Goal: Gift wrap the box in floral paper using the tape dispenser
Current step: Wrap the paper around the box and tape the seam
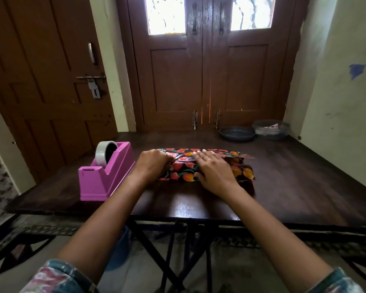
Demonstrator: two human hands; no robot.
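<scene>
Head view: box [183,173] under floral paper [244,172], centre of frame on dark table [294,187]. Left hand [153,166] at box's left end, fingers curled, pinching paper fold. Right hand [213,176] flat on top, fingers straight, pressing paper down. Pink tape dispenser [108,178] left of centre, near left hand, untouched. Dark pan [237,133] right of centre, higher up.

Bare forearms [106,218] leave blue denim sleeves [57,275] splashed pink and white.
</scene>
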